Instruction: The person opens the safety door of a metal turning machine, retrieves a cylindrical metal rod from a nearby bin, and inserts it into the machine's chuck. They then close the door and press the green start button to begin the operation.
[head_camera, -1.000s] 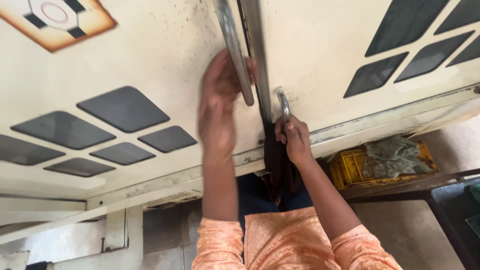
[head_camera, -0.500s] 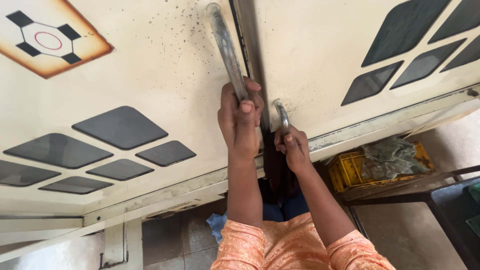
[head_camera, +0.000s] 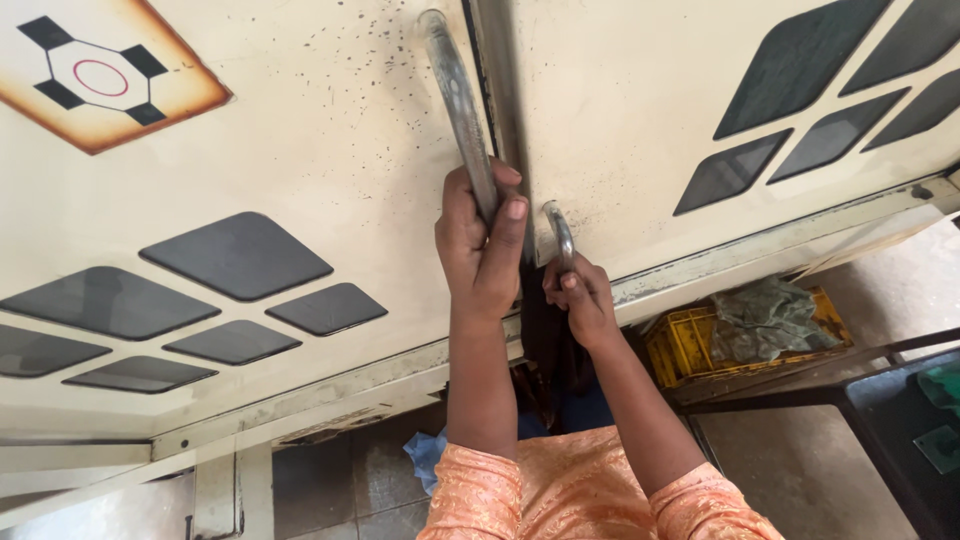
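Observation:
Two cream cupboard doors with dark diamond panels fill the view: the left door (head_camera: 250, 160) and the right door (head_camera: 640, 110). My left hand (head_camera: 480, 245) is closed around the lower end of the long metal handle (head_camera: 455, 95) on the left door. My right hand (head_camera: 580, 295) grips the bottom of a smaller curved metal handle (head_camera: 560, 232) on the right door. A narrow dark gap (head_camera: 495, 80) runs between the doors. Orange patterned sleeves cover both my upper arms.
A yellow crate (head_camera: 690, 345) holding a crumpled greenish cloth (head_camera: 775, 320) sits on the floor at the right. A dark metal frame (head_camera: 860, 390) stands beside it. A blue cloth (head_camera: 422, 455) lies below the doors.
My left hand slid down the long handle and closed around its lower end. The right hand stayed on the small handle. The view shifted slightly.

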